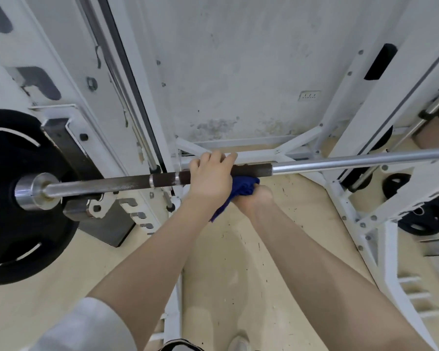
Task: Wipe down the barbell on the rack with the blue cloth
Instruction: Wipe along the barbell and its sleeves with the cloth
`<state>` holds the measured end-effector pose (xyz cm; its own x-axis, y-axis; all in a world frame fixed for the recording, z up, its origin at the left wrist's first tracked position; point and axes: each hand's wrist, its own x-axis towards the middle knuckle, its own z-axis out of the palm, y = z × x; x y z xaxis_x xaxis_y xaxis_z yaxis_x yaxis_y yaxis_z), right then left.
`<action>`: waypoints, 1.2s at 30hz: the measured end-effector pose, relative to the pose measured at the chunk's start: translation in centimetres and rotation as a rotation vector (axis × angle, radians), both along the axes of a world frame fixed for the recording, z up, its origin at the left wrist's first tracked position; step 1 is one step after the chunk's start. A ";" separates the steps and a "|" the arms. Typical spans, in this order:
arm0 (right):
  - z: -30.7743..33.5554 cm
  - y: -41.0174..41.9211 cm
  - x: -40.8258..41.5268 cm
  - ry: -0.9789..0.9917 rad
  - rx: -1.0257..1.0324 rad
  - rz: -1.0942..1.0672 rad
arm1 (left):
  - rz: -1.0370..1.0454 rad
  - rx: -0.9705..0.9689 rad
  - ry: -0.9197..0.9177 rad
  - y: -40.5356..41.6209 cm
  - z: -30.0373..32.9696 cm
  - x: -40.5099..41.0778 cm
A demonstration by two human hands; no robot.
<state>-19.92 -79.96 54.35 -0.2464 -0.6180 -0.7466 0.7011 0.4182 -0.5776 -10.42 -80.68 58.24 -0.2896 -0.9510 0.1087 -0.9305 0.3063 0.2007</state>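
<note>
Steel first: the long barbell (340, 162), bright chrome on its right run and dark brown with rust on the knurled middle, lies across the white-painted steel rack (380, 138), level with your chest.

Head view, the only one. Your left hand (211, 178) sits over the top of the bar, fingers curled round the rusted stretch. Likely you are steadying the bar so it does not roll in its hooks while the other hand works.

Your right hand (254, 198) is just beside it and slightly below the bar, fist closed on the bunched dark blue cloth (241, 188). The wad presses up against the underside of the bar; a tail of fabric hangs down between your wrists. Holding from beneath suggests you are working the lower face of the shaft, which an overhand grip would miss.

A black rubber weight plate (15, 198) is loaded on the left sleeve behind a chrome collar. Smaller black plates (421, 219) rest low on the right.

Surface and room: pale beige floor (238, 262), speckled with dark flecks that could be rust flakes. Grey-white wall (238, 59) behind, stained and mottled near its base.

Judgement: wiping under way at mid-bar; the chrome length to your right and the left sleeve look yet to be covered.
</note>
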 end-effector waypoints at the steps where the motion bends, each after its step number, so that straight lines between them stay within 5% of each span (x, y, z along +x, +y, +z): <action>1: -0.5 0.1 -0.9 0.044 -0.085 0.040 | -0.007 0.000 -0.001 -0.2 0.0 -0.5; 3: 0.2 0.6 -4.2 -0.025 0.015 0.110 | -0.024 0.026 -0.034 -0.4 -0.3 -1.4; 4: -0.4 0.7 -6.3 0.012 -0.022 0.060 | -0.030 0.048 -0.062 -0.5 -0.5 -1.8; 8: 0.6 1.8 -10.2 -0.336 -0.237 -0.381 | 0.020 0.050 -0.091 -0.8 -1.1 -2.7; 10: 1.0 1.8 -10.0 -0.419 -0.253 -0.314 | 0.046 0.034 -0.087 -0.9 -1.2 -2.8; 15: 1.9 2.2 -3.9 -0.291 -0.196 0.029 | 0.080 0.001 -0.068 -0.5 -1.5 -3.0; 22: 1.8 2.4 -5.3 -0.349 -0.111 -0.018 | 0.076 -0.015 -0.066 -0.4 -1.5 -3.0; 26: 0.9 4.0 -8.7 -0.393 -0.059 -0.287 | 0.060 -0.020 -0.077 -0.4 -1.7 -2.9; 30: 2.7 5.4 -10.0 -0.195 -0.211 -0.294 | 0.055 0.003 -0.024 -0.4 -1.6 -3.0; 36: 5.1 5.4 -8.2 0.762 -0.418 -0.068 | 0.008 0.019 -0.045 -0.7 -1.1 -3.0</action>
